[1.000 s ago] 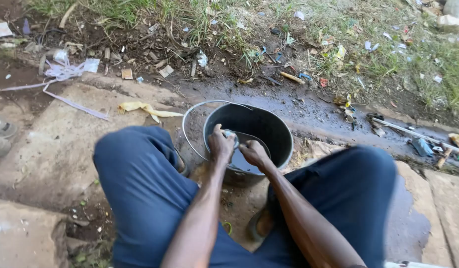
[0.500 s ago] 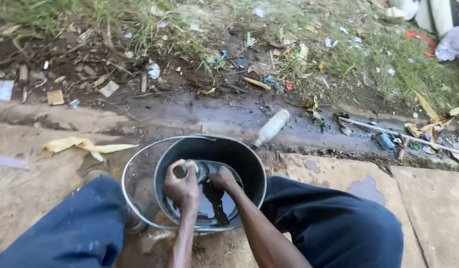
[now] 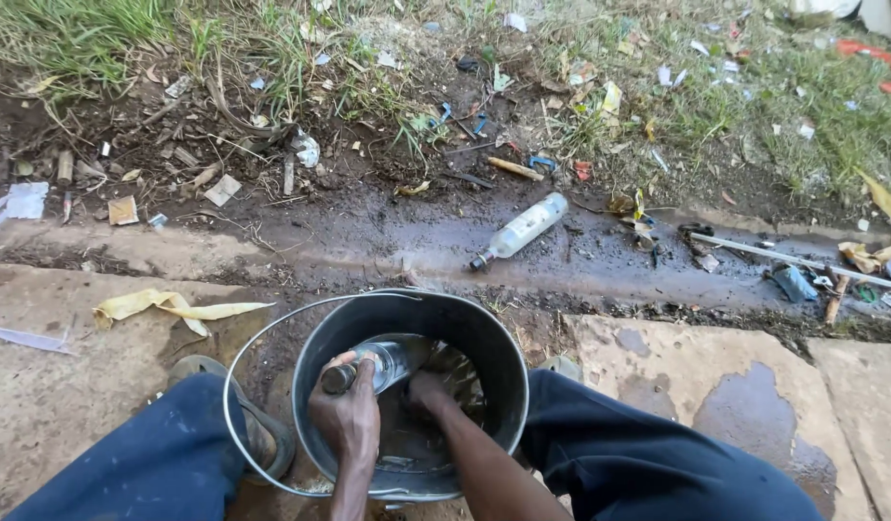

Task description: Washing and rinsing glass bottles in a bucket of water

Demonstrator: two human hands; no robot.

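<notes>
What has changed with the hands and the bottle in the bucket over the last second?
The left hand has shifted to grip the neck of the clear bottle, which now lies tilted across the bucket with its capped end toward the person. The right hand has dropped lower, by the bottle's body. The view has swung, so a second bottle shows in the muddy gutter. Both hands stay inside the bucket between the knees.
</notes>
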